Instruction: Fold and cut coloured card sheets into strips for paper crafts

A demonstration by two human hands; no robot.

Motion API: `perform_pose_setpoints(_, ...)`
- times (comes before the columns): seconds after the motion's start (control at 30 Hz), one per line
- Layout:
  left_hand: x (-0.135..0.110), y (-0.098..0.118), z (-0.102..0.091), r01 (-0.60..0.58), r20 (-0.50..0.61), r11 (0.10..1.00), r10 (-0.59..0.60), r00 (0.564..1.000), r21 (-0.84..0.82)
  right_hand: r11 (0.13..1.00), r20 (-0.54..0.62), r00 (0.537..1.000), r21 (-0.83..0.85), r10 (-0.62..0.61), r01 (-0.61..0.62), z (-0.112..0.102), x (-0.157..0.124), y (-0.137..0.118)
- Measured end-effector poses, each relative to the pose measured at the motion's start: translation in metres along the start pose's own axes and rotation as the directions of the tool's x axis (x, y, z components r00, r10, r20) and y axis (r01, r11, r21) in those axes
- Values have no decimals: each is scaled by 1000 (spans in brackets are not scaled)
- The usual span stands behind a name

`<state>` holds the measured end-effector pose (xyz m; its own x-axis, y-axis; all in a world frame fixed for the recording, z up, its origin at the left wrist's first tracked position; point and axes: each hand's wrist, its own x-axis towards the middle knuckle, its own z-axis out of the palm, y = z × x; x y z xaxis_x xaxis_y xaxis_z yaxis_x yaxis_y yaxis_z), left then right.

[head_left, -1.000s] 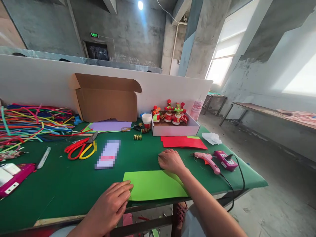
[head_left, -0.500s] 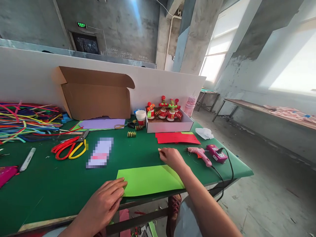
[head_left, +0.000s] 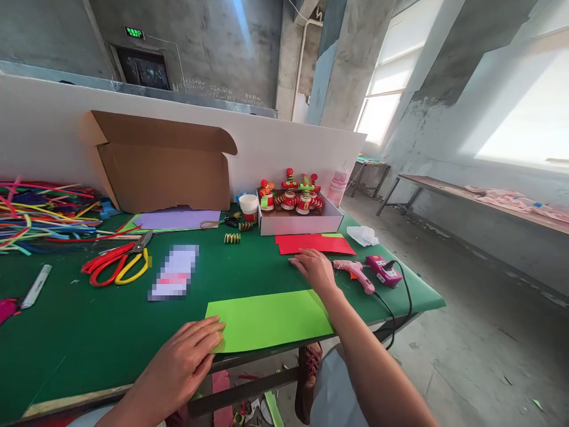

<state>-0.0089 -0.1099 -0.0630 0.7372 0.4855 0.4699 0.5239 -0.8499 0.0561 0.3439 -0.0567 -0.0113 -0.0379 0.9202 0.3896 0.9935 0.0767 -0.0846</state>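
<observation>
A light green sheet of paper (head_left: pixel 271 323) lies flat along the near edge of the green table. On its left end rests my left hand (head_left: pixel 184 356), fingers stretched out flat over the corner. My right hand (head_left: pixel 314 270) is beyond the sheet, its fingers extended and apart, with nothing seen in them. The fingertips are by the near edge of the red paper strips (head_left: pixel 313 244); whether they touch cannot be made out. Right of this hand lies a pink glue gun (head_left: pixel 355 274), its cord running off the table edge.
Red-and-yellow-handled scissors (head_left: pixel 118 264), a blurred pale card (head_left: pixel 175 273) and a white marker-like stick (head_left: pixel 37 286) lie left. Behind stand colourful pipe cleaners (head_left: pixel 48 213), a cardboard box (head_left: pixel 164 178), paper cups (head_left: pixel 249 207) and a white box (head_left: pixel 300 223) of red figures. A purple power block (head_left: pixel 383 271) sits right.
My right hand has moved forward toward the red paper strips, and its curled fingers have stretched out. My left hand stays on the green sheet. The view has shifted slightly.
</observation>
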Motion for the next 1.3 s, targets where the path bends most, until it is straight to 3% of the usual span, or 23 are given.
perform_pose_setpoints(0.13, 0, -1, 3, 9, 21, 1000, -8, 1000, -11, 971, -1, 999, 235, -39, 38, -15, -32, -21)
perform_pose_setpoints(0.2, 3, 0, 1, 13, 20, 1000, -13, 1000, -14, 905, 91, 977, 403, -191, 139, -19, -54, -41)
perform_pose_setpoints(0.27, 6, 2, -1, 5, 4, 1000, -4, 1000, -20, 819, 166, 915, 524, -369, 235, -18, -73, -62)
perform_pose_setpoints(0.4, 7, 3, -6, -4, -38, 999, 2, 999, -54, 826, 264, 845, 475, -464, 305, -12, -91, -85)
perform_pose_setpoints(0.5, -1, 0, -4, -15, -29, 996, 13, 999, -92, 851, 300, 829, 401, -473, 340, -10, -93, -71)
perform_pose_setpoints(0.63, -17, -8, 2, 0, -24, 993, -3, 1000, -115, 868, 251, 870, 387, -424, 311, -15, -103, -29)
perform_pose_setpoints(0.77, -31, -13, 1, -21, -10, 990, 20, 1000, -136, 829, 193, 898, 496, -396, 259, -27, -118, 2)
perform_pose_setpoints(0.9, -38, -15, -3, 0, 36, 984, 6, 999, -177, 751, 198, 908, 639, -369, 166, -35, -124, 8)
perform_pose_setpoints(1.1, -26, -12, -6, 167, 96, 952, -146, 985, -258, 707, 271, 959, 694, -85, -133, -29, -120, 14)
perform_pose_setpoints(1.3, -25, -13, 2, 232, 72, 920, -221, 973, -315, 698, 288, 958, 686, -2, -205, -27, -128, 19)
